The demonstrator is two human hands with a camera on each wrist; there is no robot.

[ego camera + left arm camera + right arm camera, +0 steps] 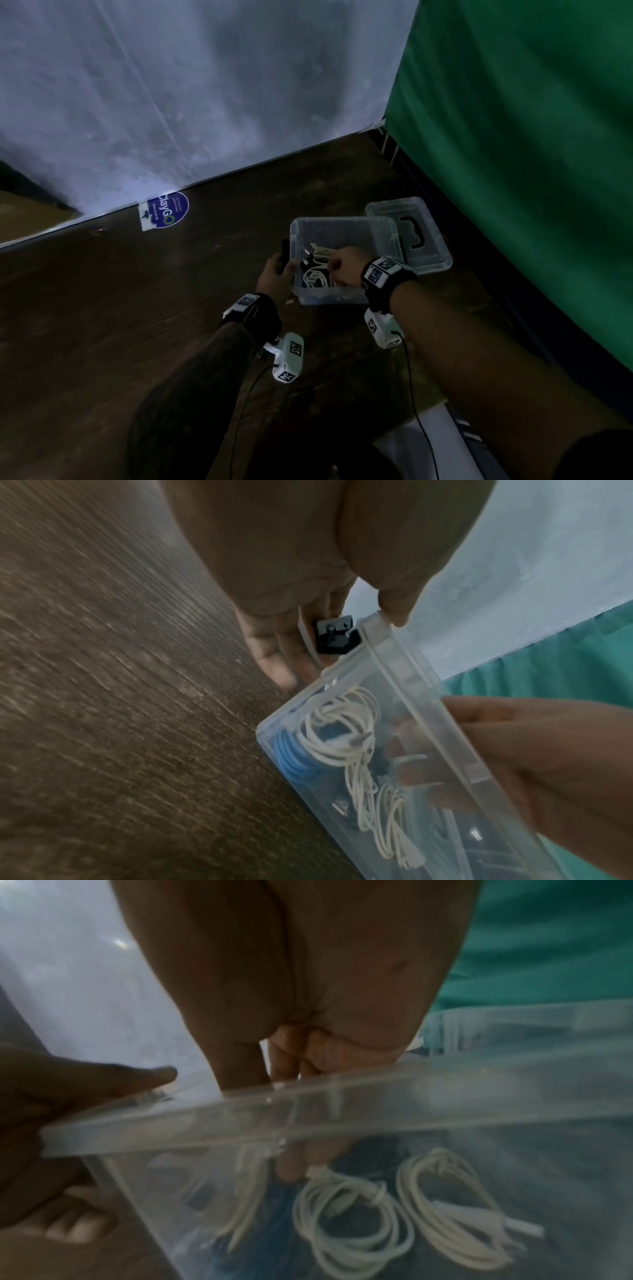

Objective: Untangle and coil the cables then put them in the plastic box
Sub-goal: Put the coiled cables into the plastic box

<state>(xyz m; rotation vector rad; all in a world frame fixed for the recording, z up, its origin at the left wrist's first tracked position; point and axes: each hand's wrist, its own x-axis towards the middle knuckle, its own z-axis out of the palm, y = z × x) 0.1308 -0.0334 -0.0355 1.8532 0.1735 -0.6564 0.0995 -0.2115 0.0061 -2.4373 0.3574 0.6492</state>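
Observation:
The clear plastic box (pixel 342 221) stands open on the dark wooden table (pixel 102 308). Inside lie coiled white cables (pixel 342 1218), a blue cable (pixel 287 753) and some dark ones. My left hand (pixel 275 270) grips the box's left wall by a black latch (pixel 337 637), with the thumb on the rim (pixel 411 683) and the fingers outside. My right hand (pixel 339 270) reaches over the near rim (pixel 342 1104) into the box. Its curled fingers (pixel 291 1164) close on the tied end of a white coil (pixel 318 1175). The rim partly hides that grip.
The box's clear lid (pixel 428 250) with a black handle lies just right of the box. A green cloth (pixel 531 137) hangs close on the right, and a white sheet (pixel 171 102) backs the table. A blue round sticker (pixel 168 209) sits at the far edge.

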